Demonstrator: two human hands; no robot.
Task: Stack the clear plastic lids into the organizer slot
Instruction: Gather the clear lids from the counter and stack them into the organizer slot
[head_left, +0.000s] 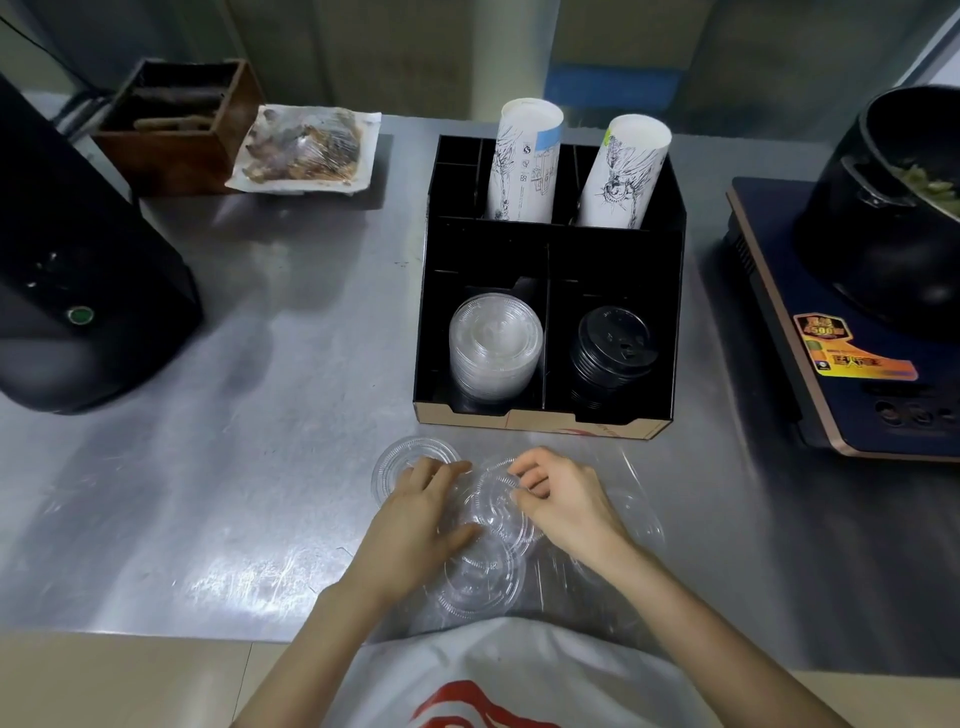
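Several clear plastic lids lie loose on the steel counter near its front edge. One clear lid (496, 501) sits between my hands; the fingers of my left hand (415, 514) and my right hand (563, 501) pinch its rim from either side. Another lid (402, 457) lies flat beyond my left hand, a third (475, 584) lies nearer me, and one (636, 512) is partly hidden behind my right hand. The black organizer (431, 312) stands just beyond, with a stack of clear lids (493, 348) in its front left slot.
Black lids (613, 348) fill the organizer's front right slot; two paper cup stacks (524, 161) stand in its rear slots. A black appliance (78, 270) stands left, an induction cooker (852, 374) with a pot right. A wooden box (176, 124) and a wrapped food tray (306, 150) sit behind.
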